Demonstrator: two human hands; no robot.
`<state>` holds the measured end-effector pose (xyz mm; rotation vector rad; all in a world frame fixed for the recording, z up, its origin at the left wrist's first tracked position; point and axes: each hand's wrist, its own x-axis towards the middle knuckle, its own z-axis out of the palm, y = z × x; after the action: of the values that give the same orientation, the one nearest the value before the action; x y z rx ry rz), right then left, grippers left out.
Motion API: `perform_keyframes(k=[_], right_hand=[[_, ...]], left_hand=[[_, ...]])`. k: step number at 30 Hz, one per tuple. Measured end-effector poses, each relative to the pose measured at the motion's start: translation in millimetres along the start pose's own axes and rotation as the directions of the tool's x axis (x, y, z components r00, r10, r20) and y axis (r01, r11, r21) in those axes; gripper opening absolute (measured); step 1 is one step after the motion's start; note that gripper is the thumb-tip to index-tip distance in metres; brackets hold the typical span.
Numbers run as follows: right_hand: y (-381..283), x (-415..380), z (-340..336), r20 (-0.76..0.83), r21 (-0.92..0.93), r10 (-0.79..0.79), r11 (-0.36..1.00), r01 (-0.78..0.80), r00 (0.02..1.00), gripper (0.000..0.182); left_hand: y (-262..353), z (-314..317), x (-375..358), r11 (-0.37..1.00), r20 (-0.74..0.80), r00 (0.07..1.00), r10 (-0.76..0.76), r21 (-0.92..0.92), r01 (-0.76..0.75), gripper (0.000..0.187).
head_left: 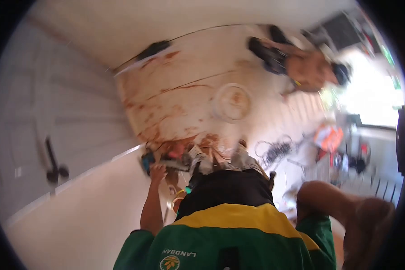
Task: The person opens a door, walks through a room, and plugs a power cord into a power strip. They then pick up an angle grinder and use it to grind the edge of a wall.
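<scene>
At 9 o'clock of the feet, left hand (pixel 156 172) clamped on tool (pixel 164 158), held low against board (pixel 175 99) edge; right hand (pixel 369 225) at 4 o'clock, blurred, grip impossible to tell, probably bracing.

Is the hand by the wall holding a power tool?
Yes, the left hand grips a blue and grey power tool held up against the stained wall.

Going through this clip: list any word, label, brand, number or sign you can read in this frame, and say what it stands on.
"LANDBANK": white letters on the green shirt, seen upside down in the head view, above a round yellow-and-white logo with no legible words.
Nothing else is readable: the blue tool by the hand and the clutter at right are too blurred to show any text.
</scene>
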<state>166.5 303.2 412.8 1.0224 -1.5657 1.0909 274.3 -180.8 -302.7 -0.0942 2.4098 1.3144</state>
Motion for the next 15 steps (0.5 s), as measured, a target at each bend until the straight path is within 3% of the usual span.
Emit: perform_keyframes(k=[1,2,3,4,5,7,8,9,10,11,12,13,14,15], right_hand=[[-8,-7,-21,0.03,-0.034,0.022,0.999,-0.021,0.999,0.023],[-13,-16,-43,0.044,-0.105,0.055,0.993,-0.05,0.997,0.024],[-14,-27,-59,0.042,-0.185,0.055,0.982,-0.047,0.998,0.024],[-14,-42,-77,-0.178,-0.474,0.215,0.836,-0.275,0.96,0.029],[-12,-61,-96,-0.44,-0.643,0.265,0.574,-0.507,0.858,0.036],[1,-118,-144,-0.286,-0.865,0.239,0.352,-0.357,0.928,0.01],[-6,-164,-182,-0.385,-0.762,0.389,0.379,-0.526,0.837,0.007],[-10,-205,-197,-0.586,-0.588,0.497,0.282,-0.758,0.64,0.009],[-21,-266,-224,-0.737,-0.372,0.567,0.113,-0.921,0.367,0.011],[-34,-321,-242,-0.791,-0.351,0.584,-0.191,-0.917,0.182,0.018],[-50,-403,-261,-0.774,-0.486,0.609,-0.392,-0.781,0.176,0.025],[-82,-532,-279,-0.736,-0.522,0.66,-0.415,-0.745,0.148,0.037],[-91,-549,-256,-0.778,-0.412,0.578,-0.764,-0.496,-0.245,0.053],[-110,-606,-247,-0.709,-0.342,0.535,-0.83,-0.44,-0.46,0.061]], left_hand=[[58,-13,9,0.944,0.077,0.952,-0.296,-0.131,0.304,0.028],[126,-30,18,0.782,0.146,0.813,-0.563,-0.225,0.582,0.023],[122,-27,32,0.779,0.236,0.802,-0.548,-0.206,0.593,0.025],[113,-26,38,0.778,0.324,0.784,-0.529,-0.185,0.601,0.031],[128,-26,47,0.782,0.365,0.745,-0.558,-0.07,0.62,0.029],[158,-21,70,0.774,0.372,0.694,-0.616,0.124,0.621,0.027],[170,-16,83,0.762,0.339,0.687,-0.643,0.191,0.619,0.026],[180,-10,97,0.781,0.364,0.696,-0.619,0.19,0.595,0.024],[188,-4,113,0.8,0.389,0.705,-0.593,0.183,0.572,0.022],[204,5,129,0.809,0.386,0.718,-0.579,0.161,0.566,0.019],[223,14,146,0.818,0.383,0.731,-0.565,0.139,0.558,0.017],[237,20,163,0.786,0.435,0.687,-0.582,0.085,0.612,0.015],[256,30,183,0.744,0.486,0.642,-0.593,0.028,0.667,0.013],[288,45,188,0.816,0.419,0.719,-0.555,0.108,0.568,0.012]])
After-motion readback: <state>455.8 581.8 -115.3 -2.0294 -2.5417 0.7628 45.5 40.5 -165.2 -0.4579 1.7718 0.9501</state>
